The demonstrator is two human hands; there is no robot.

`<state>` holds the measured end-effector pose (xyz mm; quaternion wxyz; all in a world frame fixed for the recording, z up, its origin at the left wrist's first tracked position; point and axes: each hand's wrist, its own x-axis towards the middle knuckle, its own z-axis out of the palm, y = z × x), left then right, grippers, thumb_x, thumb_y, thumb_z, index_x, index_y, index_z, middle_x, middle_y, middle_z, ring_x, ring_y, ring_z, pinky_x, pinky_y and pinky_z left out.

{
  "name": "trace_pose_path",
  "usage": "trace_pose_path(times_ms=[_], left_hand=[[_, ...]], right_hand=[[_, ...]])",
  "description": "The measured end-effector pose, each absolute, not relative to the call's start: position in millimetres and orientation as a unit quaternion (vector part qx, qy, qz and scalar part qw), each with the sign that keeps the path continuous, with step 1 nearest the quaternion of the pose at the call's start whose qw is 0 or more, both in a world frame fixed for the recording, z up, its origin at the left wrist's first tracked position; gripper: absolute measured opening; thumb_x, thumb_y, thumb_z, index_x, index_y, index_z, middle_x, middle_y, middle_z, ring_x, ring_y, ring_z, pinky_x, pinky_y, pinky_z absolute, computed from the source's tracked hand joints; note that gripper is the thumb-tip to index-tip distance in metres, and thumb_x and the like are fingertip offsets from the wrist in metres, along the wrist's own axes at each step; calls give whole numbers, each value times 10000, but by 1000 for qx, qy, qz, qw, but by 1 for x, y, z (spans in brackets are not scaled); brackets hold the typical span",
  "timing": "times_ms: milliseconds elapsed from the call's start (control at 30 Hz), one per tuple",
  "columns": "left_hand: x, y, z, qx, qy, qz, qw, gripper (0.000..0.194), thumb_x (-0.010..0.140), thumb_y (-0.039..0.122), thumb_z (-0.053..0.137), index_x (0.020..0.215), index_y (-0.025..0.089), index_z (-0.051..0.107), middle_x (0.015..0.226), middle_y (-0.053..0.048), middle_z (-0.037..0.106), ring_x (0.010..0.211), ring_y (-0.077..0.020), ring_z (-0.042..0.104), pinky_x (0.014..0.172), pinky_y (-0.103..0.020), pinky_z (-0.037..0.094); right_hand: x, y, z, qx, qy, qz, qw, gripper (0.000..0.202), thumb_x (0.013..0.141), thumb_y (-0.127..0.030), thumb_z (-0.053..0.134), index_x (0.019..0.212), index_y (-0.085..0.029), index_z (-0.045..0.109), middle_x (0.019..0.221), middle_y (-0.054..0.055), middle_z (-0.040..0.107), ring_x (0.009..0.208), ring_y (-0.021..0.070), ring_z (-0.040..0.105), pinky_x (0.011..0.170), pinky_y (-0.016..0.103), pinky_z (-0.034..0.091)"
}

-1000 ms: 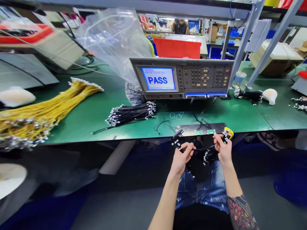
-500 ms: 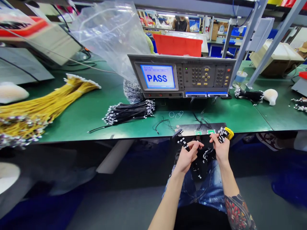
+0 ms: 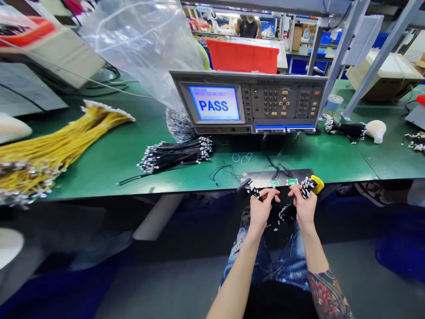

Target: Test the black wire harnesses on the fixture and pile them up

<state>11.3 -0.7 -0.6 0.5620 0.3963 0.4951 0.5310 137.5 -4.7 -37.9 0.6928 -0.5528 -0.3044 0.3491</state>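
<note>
My left hand is closed on black cables with small white connectors, which stick out beyond its fingers. A dark bar-like piece is beside these cables at the bench edge. My right hand is closed, thumb and fingertips pinched, on another bunch of black cables with white connectors. A yellow piece is just right of that bunch. More white-ended cables hang below, between the hands. Two green circuit boards, a left one and a right one, lie just beyond my fingertips on a black plate.
A tester showing PASS stands behind, wired to the boards. Bundles of black cables and yellow cables lie leftward. Another black bundle is at right. A metal post rises nearby. Someone is in the background.
My left hand has moved up toward the bench edge and the left circuit board, with its cables. My right hand has shifted slightly left. The view has shifted a little.
</note>
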Motion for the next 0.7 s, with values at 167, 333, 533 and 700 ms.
trace_pose_path(times_ms=[167,333,533,700], left_hand=[[17,0,-4,408,520,538,523,302,795,435,709,649,171,722,523,-2,633,425,-108,466,466,-249,331],[22,0,-6,399,526,555,506,284,802,414,701,644,178,715,524,-5,633,468,-133,531,499,-257,378],[24,1,-2,363,516,571,526,244,730,365,692,573,177,687,455,14,568,452,-115,484,498,-245,357],[28,1,1,343,516,589,519,220,707,345,679,581,165,696,473,2,587,465,-112,489,483,-238,338]], right_hand=[[139,-5,-37,-551,-317,348,690,351,790,-500,801,752,-162,718,658,63,736,573,184,639,495,286,478],[138,-6,-37,-547,-326,339,692,359,806,-509,794,737,-168,706,659,64,734,560,177,626,474,277,460],[139,-7,-38,-553,-311,359,684,357,791,-497,812,790,-149,735,650,48,729,460,128,527,427,263,394],[141,-6,-41,-555,-301,368,683,357,778,-489,820,807,-139,751,638,46,724,477,135,542,460,274,423]])
